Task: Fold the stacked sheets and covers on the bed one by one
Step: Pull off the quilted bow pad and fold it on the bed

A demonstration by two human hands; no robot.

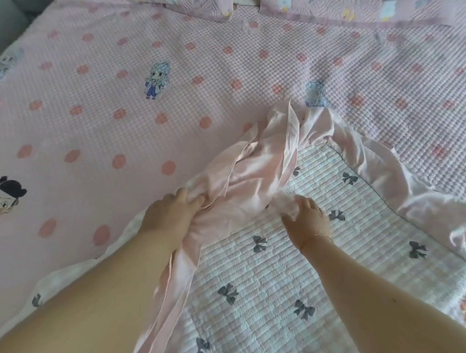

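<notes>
Both hands, left hand [174,210] and right hand [308,218], hold the pink sheet [256,183] in curled fingers. It looks slippery and might slide loose, messing the fold.

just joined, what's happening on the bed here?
A person is working on a quilted cover with grey bows that lies on the pink bedspread. Both hands have hold of the cover's plain pink ruffle border, bunched up along its left side. The left hand grips the gathered fabric, and the right hand pinches a bunch of it just across. The cover is still mostly spread flat, so no finished fold is visible yet. Two pillows sit at the head of the bed.
</notes>
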